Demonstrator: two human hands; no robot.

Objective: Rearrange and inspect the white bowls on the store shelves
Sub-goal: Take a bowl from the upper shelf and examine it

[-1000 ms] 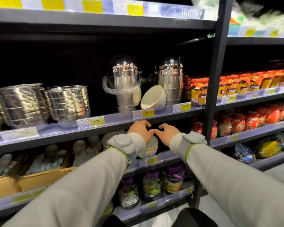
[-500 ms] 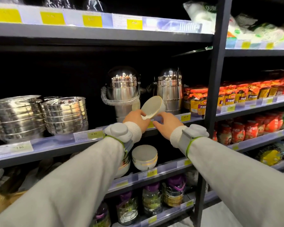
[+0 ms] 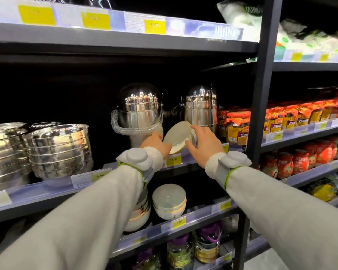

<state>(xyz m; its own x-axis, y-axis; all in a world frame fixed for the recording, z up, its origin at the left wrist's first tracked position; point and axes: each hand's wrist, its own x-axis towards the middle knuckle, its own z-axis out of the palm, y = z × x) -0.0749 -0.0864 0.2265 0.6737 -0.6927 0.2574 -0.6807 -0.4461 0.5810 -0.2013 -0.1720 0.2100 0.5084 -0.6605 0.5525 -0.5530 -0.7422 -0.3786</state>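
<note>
White bowl [image 3: 179, 138] with a gold rim line stands tipped on its side on the middle shelf [image 3: 47, 189], its hollow facing out toward the camera, between two shiny steel vacuum flasks [image 3: 140, 112]. The right hand [image 3: 204, 145] has its grip closed on the bowl: fingers curl over the upper right rim and the thumb presses the lower edge. The left hand [image 3: 156, 144] touches the bowl's lower left rim with its fingertips, the fingers loosely spread; whether it truly clasps the rim cannot be told. Both wrists carry pale grey sensor bands over light sleeves.

On the shelf below, a second white bowl with gold band [image 3: 169, 201] sits upside down just behind a yellow price tag [image 3: 179, 223], and beside it a stack of more white bowls [image 3: 140, 213] is partly hidden by the left sleeve. To the left on the middle shelf stand stacks of steel basins [image 3: 59, 149]. Right of the dark upright post [image 3: 261, 94], jars with red lids [image 3: 287, 162] and red packets [image 3: 300, 115] fill the neighbouring shelves.
</note>
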